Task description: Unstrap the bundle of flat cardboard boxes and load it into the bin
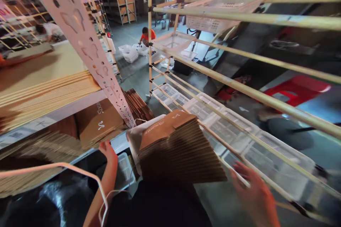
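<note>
My left hand [108,154] is at the front of the lower shelf, beside a folded brown carton [99,122]. Its fingers are apart and I see nothing held in them. Slightly blurred, my right hand [250,184] curls around a thin white bar [238,173] next to the pipe rack. Between both hands, a stack of flat folded cardboard cartons [181,149] sits tilted in front of my body. Its base is hidden.
Flat cardboard [48,88] fills the left shelf behind a perforated upright [87,42]. A pipe rack [226,78] with white baskets [279,159] runs along the right. A person in orange [147,35] crouches by white bins [128,53]. A red stool [298,88] stands far right.
</note>
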`<state>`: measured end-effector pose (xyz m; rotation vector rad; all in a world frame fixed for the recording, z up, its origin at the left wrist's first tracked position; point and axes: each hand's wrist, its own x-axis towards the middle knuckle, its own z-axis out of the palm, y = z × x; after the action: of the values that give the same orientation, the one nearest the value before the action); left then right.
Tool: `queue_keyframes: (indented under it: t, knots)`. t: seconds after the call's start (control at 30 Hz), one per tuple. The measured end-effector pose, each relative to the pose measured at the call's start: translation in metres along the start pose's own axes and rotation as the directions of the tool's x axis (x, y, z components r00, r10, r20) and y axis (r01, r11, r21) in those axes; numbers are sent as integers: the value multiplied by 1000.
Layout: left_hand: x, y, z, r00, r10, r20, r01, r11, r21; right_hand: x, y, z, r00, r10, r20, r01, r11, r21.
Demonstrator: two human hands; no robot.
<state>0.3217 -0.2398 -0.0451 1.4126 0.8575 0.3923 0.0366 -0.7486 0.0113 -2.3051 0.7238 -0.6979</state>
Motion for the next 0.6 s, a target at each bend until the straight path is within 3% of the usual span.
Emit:
queue_keyframes:
  t: [0.03, 0.07, 0.1, 0.17, 0.2, 0.23, 0.27, 0.3, 0.33, 0.4, 0.47, 0.6]
  knots:
    - [-23, -10, -4, 986, 140, 93, -147, 987, 69, -5, -17, 3, 979, -199, 46, 202, 977, -73]
    - [-46, -20, -7, 913, 306, 268, -350, 927, 135, -10, -33, 8, 927, -360, 104, 370, 924, -98]
    - [-68, -28, -8, 762, 437, 478, -560, 815, 148, -15, -48, 14, 872, -468, 145, 483, 870, -96]
    - [-103, -39, -2, 310, 513, 800, -862, 507, 9, -23, -72, 29, 774, -597, 212, 618, 784, -50]
    - [-117, -43, 5, 132, 483, 866, -920, 384, -74, -26, -80, 37, 731, -638, 244, 660, 751, -12]
    - [-128, -46, 14, 13, 440, 898, -951, 284, -125, -30, -85, 45, 689, -672, 271, 691, 722, 32]
    - [-136, -48, 24, -51, 396, 917, -969, 204, -142, -34, -89, 51, 653, -699, 292, 713, 697, 76]
    - [-141, -48, 34, -74, 356, 931, -981, 143, -132, -38, -91, 56, 627, -720, 298, 726, 679, 113]
    - [-143, -49, 44, -70, 322, 944, -989, 99, -108, -42, -91, 60, 616, -730, 295, 729, 671, 136]
    - [-138, -46, 61, -56, 271, 961, -996, 45, -71, -50, -88, 62, 642, -719, 265, 715, 687, 130]
    - [-125, -41, 72, -72, 247, 966, -997, 18, -79, -59, -81, 60, 715, -668, 205, 674, 737, 48]
    - [-93, -20, 84, -153, 271, 950, -987, -1, -158, -74, -63, 57, 860, -510, 10, 501, 840, -208]
